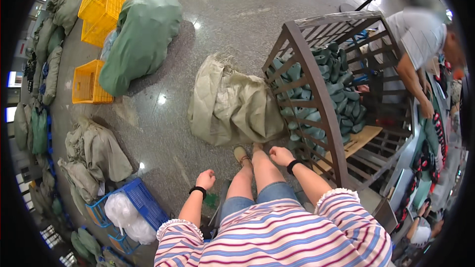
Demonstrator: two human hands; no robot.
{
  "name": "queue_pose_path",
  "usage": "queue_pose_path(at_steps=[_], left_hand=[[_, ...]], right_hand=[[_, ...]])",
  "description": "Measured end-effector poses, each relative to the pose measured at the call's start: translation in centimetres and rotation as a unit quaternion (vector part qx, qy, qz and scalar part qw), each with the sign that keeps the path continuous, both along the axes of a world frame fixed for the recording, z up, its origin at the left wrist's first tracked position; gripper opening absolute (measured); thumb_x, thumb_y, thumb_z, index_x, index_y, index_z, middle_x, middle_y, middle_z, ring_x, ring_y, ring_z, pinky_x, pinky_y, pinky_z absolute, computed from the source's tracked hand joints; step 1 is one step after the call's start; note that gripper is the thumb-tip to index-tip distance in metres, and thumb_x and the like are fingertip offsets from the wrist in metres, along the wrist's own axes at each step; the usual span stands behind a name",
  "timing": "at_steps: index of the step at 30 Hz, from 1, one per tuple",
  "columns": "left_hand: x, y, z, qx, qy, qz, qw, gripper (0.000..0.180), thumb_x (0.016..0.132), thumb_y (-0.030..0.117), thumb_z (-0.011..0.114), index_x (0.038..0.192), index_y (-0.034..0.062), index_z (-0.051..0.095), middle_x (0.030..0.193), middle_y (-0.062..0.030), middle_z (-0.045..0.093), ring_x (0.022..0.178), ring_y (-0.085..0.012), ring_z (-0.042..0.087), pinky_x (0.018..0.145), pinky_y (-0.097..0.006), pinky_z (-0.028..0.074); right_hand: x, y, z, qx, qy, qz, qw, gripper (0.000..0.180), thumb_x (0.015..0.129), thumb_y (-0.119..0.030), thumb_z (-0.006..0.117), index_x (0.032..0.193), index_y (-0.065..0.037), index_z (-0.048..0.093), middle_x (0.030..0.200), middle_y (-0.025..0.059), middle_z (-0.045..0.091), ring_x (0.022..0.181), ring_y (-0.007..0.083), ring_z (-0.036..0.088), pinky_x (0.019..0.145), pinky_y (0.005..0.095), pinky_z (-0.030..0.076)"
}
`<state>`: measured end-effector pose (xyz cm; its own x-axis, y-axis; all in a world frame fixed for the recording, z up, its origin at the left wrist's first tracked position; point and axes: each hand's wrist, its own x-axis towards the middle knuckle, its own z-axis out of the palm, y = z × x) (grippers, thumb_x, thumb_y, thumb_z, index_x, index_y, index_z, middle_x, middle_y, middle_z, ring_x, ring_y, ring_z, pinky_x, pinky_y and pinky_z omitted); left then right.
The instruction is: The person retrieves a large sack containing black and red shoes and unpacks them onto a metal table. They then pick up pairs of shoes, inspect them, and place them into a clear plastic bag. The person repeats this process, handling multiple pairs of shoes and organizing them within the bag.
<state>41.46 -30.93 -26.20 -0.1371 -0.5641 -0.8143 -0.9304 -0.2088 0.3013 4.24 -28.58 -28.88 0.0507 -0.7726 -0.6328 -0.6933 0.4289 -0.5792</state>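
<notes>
Both my hands are off any object. My left hand (205,179), a black band at its wrist, hangs loosely curled left of my knees. Nearer the cage, my right hand (282,156) is closed, fingers folded in, also with a black wrist band. In front of my feet a crumpled beige woven sack (232,104) lies on the floor, its frayed end pointing away. To the right stands a brown barred metal cage (324,113), heaped with grey-green pieces shaped like shoe lasts (339,89). A wooden board (363,138) rests low inside it.
A stuffed green sack (148,34) and yellow crates (89,81) stand at the far left. Nearer are grey sacks (99,148) and a blue basket (146,202) beside white plastic bags. A co-worker (415,34) leans over a bench behind the cage. More sacks line the left side.
</notes>
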Motion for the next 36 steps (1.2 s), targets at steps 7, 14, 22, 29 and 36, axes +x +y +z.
queue_pose_path(at_steps=[7, 14, 22, 29, 36], left_hand=[[-6.2, -12.9, -11.1, -0.112, -0.003, -0.161, 0.981, 0.036, 0.071, 0.021, 0.063, 0.105, 0.0107, 0.059, 0.111, -0.014, 0.055, 0.108, -0.0306, 0.048, 0.091, -0.041, 0.042], [-14.3, -27.6, -24.2, -0.13, -0.042, -0.135, 0.981, 0.07, 0.068, 0.021, 0.071, 0.128, 0.005, 0.039, 0.136, -0.0099, 0.038, 0.133, -0.0261, 0.024, 0.1, -0.042, 0.035], [-5.9, -20.2, -37.8, 0.013, -0.112, -0.279, 0.954, 0.023, 0.08, 0.018, 0.047, 0.088, 0.0101, 0.068, 0.093, -0.0099, 0.066, 0.088, -0.0249, 0.063, 0.095, -0.047, 0.03], [1.0, -5.5, -29.4, 0.256, 0.024, -0.423, 0.869, 0.034, 0.084, 0.02, 0.045, 0.114, 0.0079, 0.058, 0.116, -0.0178, 0.055, 0.106, -0.0303, 0.054, 0.096, -0.039, 0.035], [-1.7, -13.3, -27.8, -0.18, 0.231, -0.111, 0.95, 0.034, 0.08, 0.016, 0.051, 0.112, 0.0067, 0.056, 0.12, -0.0132, 0.053, 0.119, -0.0273, 0.044, 0.094, -0.045, 0.036]], right_hand=[[-0.3, -6.3, -4.9, -0.022, 0.015, -0.013, 1.0, 0.018, 0.076, -0.015, 0.055, 0.091, -0.007, 0.062, 0.087, 0.0144, 0.064, 0.084, 0.032, 0.06, 0.073, 0.04, 0.049], [-2.7, -1.9, -11.0, 0.144, -0.072, -0.028, 0.987, 0.023, 0.078, -0.019, 0.055, 0.096, -0.005, 0.06, 0.091, 0.0158, 0.064, 0.087, 0.0327, 0.06, 0.076, 0.0397, 0.048], [-1.5, -8.4, -20.9, 0.008, 0.009, -0.008, 1.0, 0.014, 0.075, -0.012, 0.056, 0.087, -0.005, 0.059, 0.083, 0.0168, 0.06, 0.081, 0.0352, 0.058, 0.072, 0.0433, 0.046], [9.1, -29.2, -22.5, -0.335, 0.111, 0.182, 0.918, 0.045, 0.071, -0.006, 0.053, 0.116, -0.006, 0.048, 0.119, 0.0149, 0.049, 0.115, 0.0292, 0.045, 0.094, 0.042, 0.037], [8.6, -17.0, -36.6, 0.115, 0.131, 0.391, 0.904, 0.04, 0.085, -0.018, 0.042, 0.124, -0.013, 0.049, 0.1, 0.0116, 0.06, 0.082, 0.0239, 0.062, 0.066, 0.0377, 0.05]])
